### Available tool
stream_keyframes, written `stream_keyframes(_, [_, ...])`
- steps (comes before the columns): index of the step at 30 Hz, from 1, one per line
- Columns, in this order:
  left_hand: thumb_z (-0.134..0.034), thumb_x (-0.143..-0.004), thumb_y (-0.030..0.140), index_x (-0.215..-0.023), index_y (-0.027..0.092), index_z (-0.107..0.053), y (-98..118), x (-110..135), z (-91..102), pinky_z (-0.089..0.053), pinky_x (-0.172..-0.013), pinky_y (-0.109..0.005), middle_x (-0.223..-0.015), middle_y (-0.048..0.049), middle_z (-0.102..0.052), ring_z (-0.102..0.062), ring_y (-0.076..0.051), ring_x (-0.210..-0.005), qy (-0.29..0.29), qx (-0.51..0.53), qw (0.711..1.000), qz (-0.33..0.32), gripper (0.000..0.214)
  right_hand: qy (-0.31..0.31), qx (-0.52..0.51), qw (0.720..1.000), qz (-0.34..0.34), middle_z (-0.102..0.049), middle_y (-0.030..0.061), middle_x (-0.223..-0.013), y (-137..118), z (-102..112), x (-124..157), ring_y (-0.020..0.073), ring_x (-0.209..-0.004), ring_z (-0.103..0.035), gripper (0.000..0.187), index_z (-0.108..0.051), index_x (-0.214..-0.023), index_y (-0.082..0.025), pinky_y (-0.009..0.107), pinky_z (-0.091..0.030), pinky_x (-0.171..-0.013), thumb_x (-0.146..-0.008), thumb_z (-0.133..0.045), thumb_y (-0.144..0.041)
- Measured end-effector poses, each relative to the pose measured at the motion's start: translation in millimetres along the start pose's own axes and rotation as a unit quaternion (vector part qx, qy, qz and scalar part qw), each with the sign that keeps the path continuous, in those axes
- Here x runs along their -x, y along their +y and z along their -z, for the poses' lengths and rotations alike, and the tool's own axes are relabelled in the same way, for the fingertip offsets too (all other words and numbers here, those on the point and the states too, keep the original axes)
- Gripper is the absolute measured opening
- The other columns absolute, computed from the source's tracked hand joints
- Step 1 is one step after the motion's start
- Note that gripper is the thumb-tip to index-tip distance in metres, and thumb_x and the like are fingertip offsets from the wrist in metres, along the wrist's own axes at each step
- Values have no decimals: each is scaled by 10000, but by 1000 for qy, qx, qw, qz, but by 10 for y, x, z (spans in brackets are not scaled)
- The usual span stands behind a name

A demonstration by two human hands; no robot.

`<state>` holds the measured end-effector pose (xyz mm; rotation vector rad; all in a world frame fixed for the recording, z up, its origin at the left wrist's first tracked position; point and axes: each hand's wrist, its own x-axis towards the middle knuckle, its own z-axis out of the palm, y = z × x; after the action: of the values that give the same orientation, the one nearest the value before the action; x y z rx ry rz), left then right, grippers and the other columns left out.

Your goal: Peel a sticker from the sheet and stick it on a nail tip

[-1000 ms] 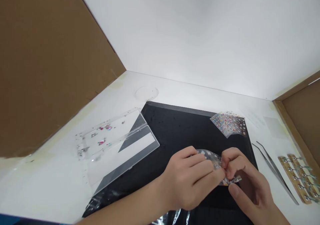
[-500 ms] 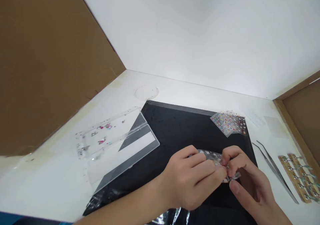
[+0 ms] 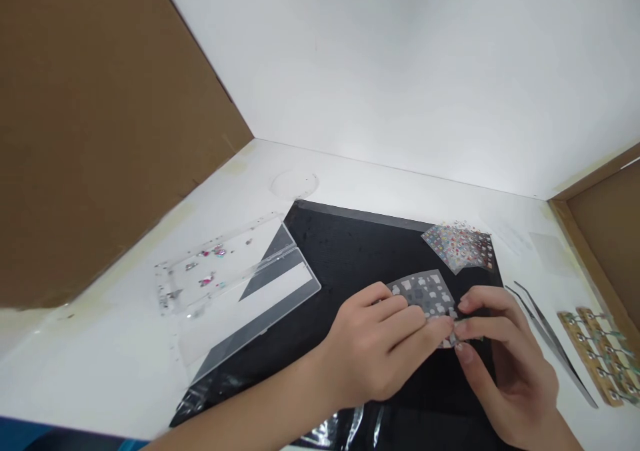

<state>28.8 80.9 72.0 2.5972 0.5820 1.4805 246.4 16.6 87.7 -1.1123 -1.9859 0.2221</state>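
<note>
My left hand (image 3: pixel 383 347) and my right hand (image 3: pixel 505 347) both pinch the lower edge of a small transparent sticker sheet (image 3: pixel 423 293) printed with white and grey shapes. Their fingertips meet at its lower right corner, which hides that part of the sheet. The sheet is held above a black mat (image 3: pixel 345 251). A second, multicoloured sticker sheet (image 3: pixel 457 245) lies on the mat's far right corner, beyond both hands.
An open transparent plastic case (image 3: pixel 215 271) with small sparkly pieces stands left of my hands, partly on the mat. Right of the mat lie metal tweezers (image 3: pixel 553 344) and a wooden strip with metal clips (image 3: pixel 595 357). Cardboard walls flank the white surface.
The sticker sheet has gone from tightly curved to flatter, with its upper part now standing farther out above my fingers. My right hand's fingers have shifted slightly along its lower edge.
</note>
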Motion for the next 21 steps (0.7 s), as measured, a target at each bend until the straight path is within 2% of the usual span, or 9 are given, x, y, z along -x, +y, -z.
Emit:
stream_keyframes(5, [-497, -1151, 125, -1151, 125, -698, -9, 5, -31, -338, -594, -337, -678, 51, -538, -406, -139, -617, 8, -16, 1000, 5, 201, 41, 79, 993, 75, -589, 79, -1203, 25, -14, -22, 173, -1155, -607, 253, -679, -1120, -168, 359, -540, -982, -951, -660, 19])
stream_keyframes(11, [-511, -1157, 142, -1168, 125, -684, -14, -4, -32, -365, -611, -334, -705, 47, -575, -467, -134, -633, 1, -32, 999, 7, 174, 35, 137, 983, 120, -607, 60, -1174, 62, 3, -45, 196, -1100, -617, 263, -728, -1095, -197, 413, -524, -912, -941, -704, 14])
stream_keyframes(21, [-612, -1124, 146, -1226, 129, -681, -36, 42, -54, -380, -625, -331, -741, 51, -610, -494, -130, -653, -1, -35, 999, 20, 123, 54, 135, 983, 109, -626, 52, -1140, 18, -18, -49, 176, -1040, -651, 260, -730, -1062, -180, 392, -552, -853, -926, -708, 41])
